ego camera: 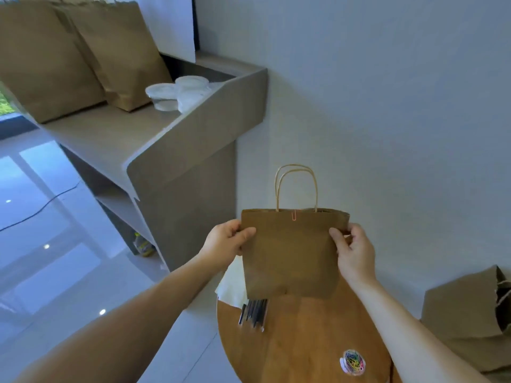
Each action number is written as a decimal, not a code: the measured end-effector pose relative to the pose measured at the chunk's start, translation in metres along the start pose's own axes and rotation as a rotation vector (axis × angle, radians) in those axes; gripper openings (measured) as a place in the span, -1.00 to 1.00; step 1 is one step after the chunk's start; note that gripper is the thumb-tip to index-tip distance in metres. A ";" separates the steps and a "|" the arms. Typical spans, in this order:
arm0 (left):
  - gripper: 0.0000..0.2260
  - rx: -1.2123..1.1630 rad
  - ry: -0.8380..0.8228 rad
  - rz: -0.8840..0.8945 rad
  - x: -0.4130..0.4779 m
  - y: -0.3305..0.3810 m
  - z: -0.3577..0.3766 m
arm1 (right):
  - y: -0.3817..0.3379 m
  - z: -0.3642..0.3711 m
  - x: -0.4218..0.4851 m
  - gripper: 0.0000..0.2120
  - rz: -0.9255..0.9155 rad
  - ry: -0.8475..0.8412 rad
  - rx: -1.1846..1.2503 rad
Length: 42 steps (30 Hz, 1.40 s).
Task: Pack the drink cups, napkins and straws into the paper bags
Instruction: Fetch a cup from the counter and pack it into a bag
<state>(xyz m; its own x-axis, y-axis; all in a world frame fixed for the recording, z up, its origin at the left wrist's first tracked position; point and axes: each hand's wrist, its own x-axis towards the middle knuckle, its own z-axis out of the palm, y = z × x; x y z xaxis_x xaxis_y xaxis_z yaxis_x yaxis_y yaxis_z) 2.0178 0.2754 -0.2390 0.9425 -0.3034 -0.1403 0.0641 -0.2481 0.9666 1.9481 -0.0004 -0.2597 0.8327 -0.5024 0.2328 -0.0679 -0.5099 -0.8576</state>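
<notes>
I hold a small brown paper bag [290, 252] with twisted handles upright above a round wooden table [304, 341]. A pink paper clip pins its top edge shut. My left hand [226, 241] pinches the bag's left side, and my right hand [352, 248] pinches its right side. Below the bag, white napkins [231, 288] and a bundle of black straws [254, 313] lie on the table. Clear lidded drink cups [177, 95] stand on the grey counter [116, 139] at upper left.
Two large brown paper bags [83, 56] stand on the counter behind the cups. More paper bags [467, 313] lie at the right by the wall. A tub of coloured paper clips [353, 362] sits on the table's near side. Glossy tiled floor spreads to the left.
</notes>
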 end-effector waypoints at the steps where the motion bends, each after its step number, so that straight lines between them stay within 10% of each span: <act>1: -0.89 -0.040 0.022 0.031 -0.004 0.008 -0.015 | -0.021 0.007 0.001 -0.86 -0.038 0.026 0.006; 21: -0.79 0.001 0.611 0.567 -0.076 0.177 -0.310 | -0.392 0.142 0.037 -0.91 -0.425 -0.043 0.398; 42: -0.68 0.224 0.941 0.352 0.101 0.146 -0.536 | -0.516 0.454 0.236 -0.87 -0.442 -0.520 0.286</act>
<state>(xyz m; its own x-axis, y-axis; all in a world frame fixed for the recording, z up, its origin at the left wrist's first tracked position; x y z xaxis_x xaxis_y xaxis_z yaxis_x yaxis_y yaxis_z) 2.2979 0.7013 0.0033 0.7773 0.4278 0.4612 -0.2374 -0.4795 0.8448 2.4295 0.4612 0.0296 0.9070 0.1395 0.3974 0.4206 -0.3505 -0.8368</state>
